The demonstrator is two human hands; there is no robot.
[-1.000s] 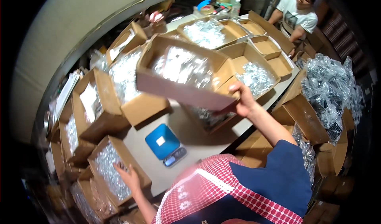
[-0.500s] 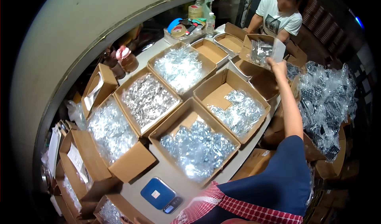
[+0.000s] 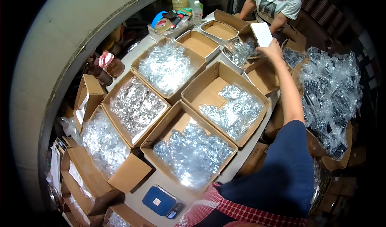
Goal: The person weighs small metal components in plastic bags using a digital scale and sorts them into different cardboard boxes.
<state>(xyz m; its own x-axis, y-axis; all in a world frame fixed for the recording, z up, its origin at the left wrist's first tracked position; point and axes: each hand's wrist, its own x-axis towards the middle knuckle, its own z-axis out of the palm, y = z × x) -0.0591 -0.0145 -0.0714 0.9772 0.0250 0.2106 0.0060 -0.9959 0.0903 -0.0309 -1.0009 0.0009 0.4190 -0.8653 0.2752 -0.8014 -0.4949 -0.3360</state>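
Observation:
My right arm reaches far across the table. My right hand [image 3: 271,50] is closed on a small cardboard box [image 3: 262,34] with a white outer side, held tipped over. Below its opening, small clear packets [image 3: 240,52] with shiny metal parts lie in a white-edged tray; I cannot make out whether some are still inside the box. Nearer to me, beside my forearm, stands an open box [image 3: 263,77] with little in it. My left hand is out of view.
Cardboard trays hold many clear packets [image 3: 193,154] and loose metal pieces [image 3: 136,106]. A blue scale [image 3: 159,201] lies near the front edge. At right is a heaped pile of bagged dark parts [image 3: 329,102]. Across the table sits another person [image 3: 275,3]. Tape rolls [image 3: 163,25] stand at the back.
My right hand has tipped the cardboard box further and moved it up over the tray. Packets that were inside the box now lie in the tray below. The view has shifted a little.

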